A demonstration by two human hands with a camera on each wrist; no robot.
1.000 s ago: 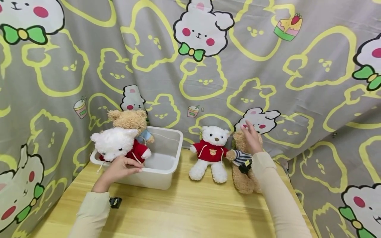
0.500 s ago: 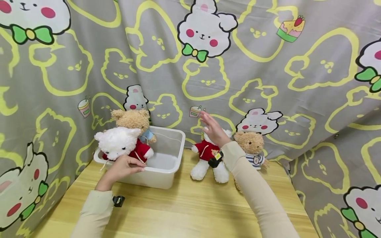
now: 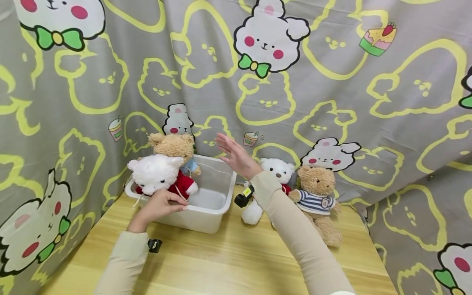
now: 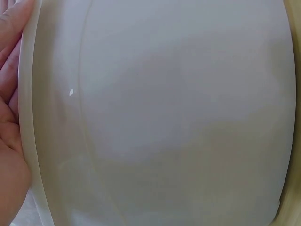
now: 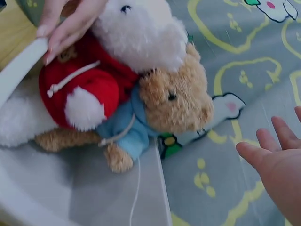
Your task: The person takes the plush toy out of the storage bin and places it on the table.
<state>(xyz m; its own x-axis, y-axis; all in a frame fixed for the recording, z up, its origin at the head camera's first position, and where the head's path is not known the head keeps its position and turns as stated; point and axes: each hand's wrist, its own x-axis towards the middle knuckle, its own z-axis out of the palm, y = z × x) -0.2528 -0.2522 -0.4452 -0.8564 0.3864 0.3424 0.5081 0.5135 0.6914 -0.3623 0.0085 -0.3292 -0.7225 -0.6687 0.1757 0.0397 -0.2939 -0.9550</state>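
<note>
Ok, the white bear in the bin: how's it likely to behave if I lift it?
The white bear in the bin will probably feel soft and floppy, since it looks like fluffy plush. That fuzzy surface probably isn't slippery. Lifting might drag the tan bear, which lies right against it, and the dangling white drawstring could snag.

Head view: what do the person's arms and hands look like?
The left sleeve and right sleeve are long, plain and cream-coloured. The left hand and right hand are ungloved. A small black device sits at each wrist; the right one bears a yellow patch.
</note>
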